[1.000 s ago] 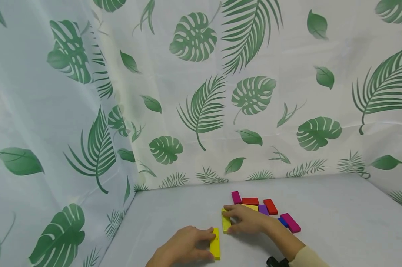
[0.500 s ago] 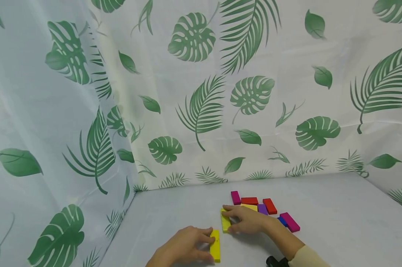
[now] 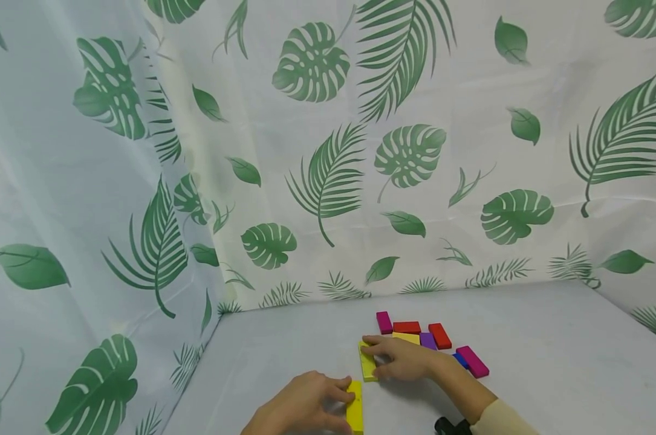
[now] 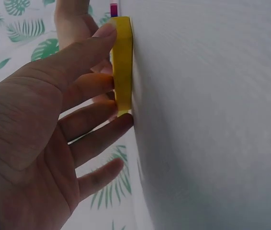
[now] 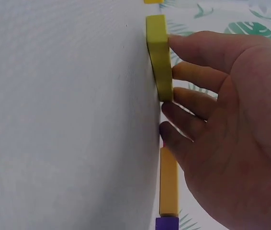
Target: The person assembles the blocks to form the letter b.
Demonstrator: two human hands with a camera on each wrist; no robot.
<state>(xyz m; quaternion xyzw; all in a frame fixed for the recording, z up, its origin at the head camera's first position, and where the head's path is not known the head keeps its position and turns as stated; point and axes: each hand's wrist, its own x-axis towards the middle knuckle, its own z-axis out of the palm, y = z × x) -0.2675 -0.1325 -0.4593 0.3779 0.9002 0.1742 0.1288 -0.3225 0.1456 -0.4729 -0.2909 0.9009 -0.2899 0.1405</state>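
Left hand [image 3: 306, 402] slides pinched yellow block [image 3: 355, 415] farther from the table's back edge [image 3: 306, 308]; right hand [image 3: 406, 359] pinches second block [image 3: 367, 365].

Left hand [image 3: 311, 399] and the nearer yellow rectangular block [image 3: 355, 408] have shifted slightly toward 5 o'clock in head view over the last second.

Left hand [image 3: 308, 400] nearer, right hand [image 3: 406, 357] farther forward, both hands loosely spread
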